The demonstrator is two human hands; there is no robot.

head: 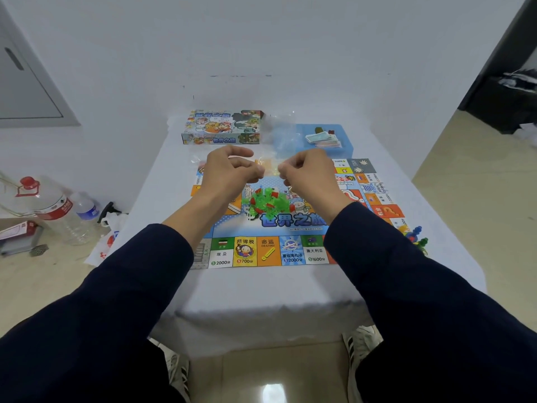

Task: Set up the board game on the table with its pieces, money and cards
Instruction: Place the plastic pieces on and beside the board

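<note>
Left hand (232, 167) and right hand (305, 170), close together at frame centre, each pinch a clear plastic bag (268, 165) above a green-and-red pile of houses (267, 200) on the game board (270, 248). Board lies flat, near edge squared to the viewer, hands and sleeves hiding its middle; box (222, 128) and cards (322, 139) beyond, coloured pawns (415, 237) right. White-clothed table (261, 289), pale wall, bottles (58, 207) on floor left.
</note>
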